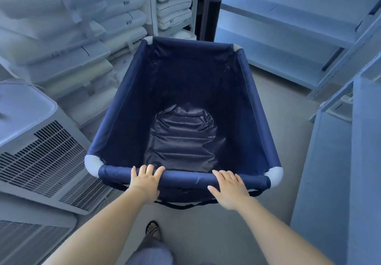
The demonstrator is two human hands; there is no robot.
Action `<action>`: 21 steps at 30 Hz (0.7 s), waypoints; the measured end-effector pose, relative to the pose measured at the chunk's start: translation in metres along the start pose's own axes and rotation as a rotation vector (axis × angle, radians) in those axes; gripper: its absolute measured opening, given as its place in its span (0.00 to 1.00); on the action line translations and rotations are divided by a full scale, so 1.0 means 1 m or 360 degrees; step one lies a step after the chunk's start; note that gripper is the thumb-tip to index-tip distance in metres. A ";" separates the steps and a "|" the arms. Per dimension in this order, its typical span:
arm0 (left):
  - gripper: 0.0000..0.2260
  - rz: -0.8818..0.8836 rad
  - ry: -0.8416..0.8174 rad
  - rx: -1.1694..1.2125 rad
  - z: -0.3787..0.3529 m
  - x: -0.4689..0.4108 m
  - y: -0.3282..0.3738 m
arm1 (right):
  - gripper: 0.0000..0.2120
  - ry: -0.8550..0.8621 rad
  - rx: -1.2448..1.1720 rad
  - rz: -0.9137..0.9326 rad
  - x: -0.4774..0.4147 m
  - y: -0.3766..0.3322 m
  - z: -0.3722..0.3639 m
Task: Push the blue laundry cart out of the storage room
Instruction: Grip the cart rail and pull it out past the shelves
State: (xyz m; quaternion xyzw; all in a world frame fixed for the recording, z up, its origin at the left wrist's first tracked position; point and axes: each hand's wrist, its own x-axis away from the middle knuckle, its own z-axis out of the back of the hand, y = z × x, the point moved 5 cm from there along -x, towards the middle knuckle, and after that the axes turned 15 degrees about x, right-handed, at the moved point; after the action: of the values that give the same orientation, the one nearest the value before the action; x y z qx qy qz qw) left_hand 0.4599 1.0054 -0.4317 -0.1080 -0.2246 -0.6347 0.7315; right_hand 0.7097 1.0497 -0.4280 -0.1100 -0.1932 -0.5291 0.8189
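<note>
The blue laundry cart stands right in front of me, a deep navy fabric bin on a frame with white corner joints, and nothing lies inside it. My left hand curls over the near rim bar, left of centre. My right hand rests on the same bar toward the right, fingers spread and wrapped loosely over it. One of my feet in a sandal shows on the floor below the cart.
Shelves stacked with white pillows line the left side. Two white vented appliances sit close on the near left. Pale metal shelving runs along the right, with a cabinet side near right. Bare grey floor lies right of the cart.
</note>
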 end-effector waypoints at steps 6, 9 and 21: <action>0.32 0.0114 0.0022 -0.0018 -0.025 0.039 0.011 | 0.34 -0.0039 0.0036 0.0026 0.045 -0.006 -0.027; 0.30 0.0133 -0.0036 0.0062 -0.041 0.061 0.010 | 0.35 -0.0084 0.0053 0.0010 0.067 -0.013 -0.043; 0.28 -0.0079 -0.0074 0.0287 -0.102 0.158 0.002 | 0.32 -0.0025 0.0214 -0.0202 0.163 -0.049 -0.081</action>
State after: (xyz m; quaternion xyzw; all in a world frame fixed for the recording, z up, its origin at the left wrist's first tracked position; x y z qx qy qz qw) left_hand 0.4961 0.8215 -0.4470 -0.0508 -0.3002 -0.6273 0.7168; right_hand 0.7410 0.8642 -0.4316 -0.0466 -0.2414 -0.5649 0.7877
